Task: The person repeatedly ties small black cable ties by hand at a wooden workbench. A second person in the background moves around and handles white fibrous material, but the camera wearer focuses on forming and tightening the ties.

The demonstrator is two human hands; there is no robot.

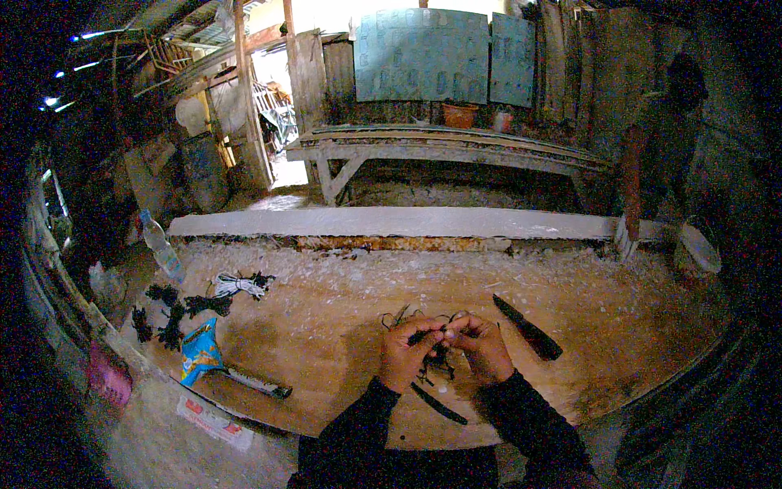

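My left hand [401,352] and my right hand [484,349] meet over the near middle of the wooden tabletop [318,334]. Both have their fingertips pinched on a tangle of thin dark cord [441,357]. Loose ends of it curl out above and below the fingers; the exact pinch point is too dark to make out. Just below my hands lies a slim, dark, slightly curved strip [438,404]. To the right of my right hand rests a long dark blade-shaped piece [528,328], pointing away and leftward.
Black cord bundles [171,326] and a white cord bundle [236,284] lie at the left. Nearer are a blue packet [201,352] and a narrow stick-like piece [259,384]. A clear bottle [161,247] leans at far left. A pale beam [391,222] borders the table's far side.
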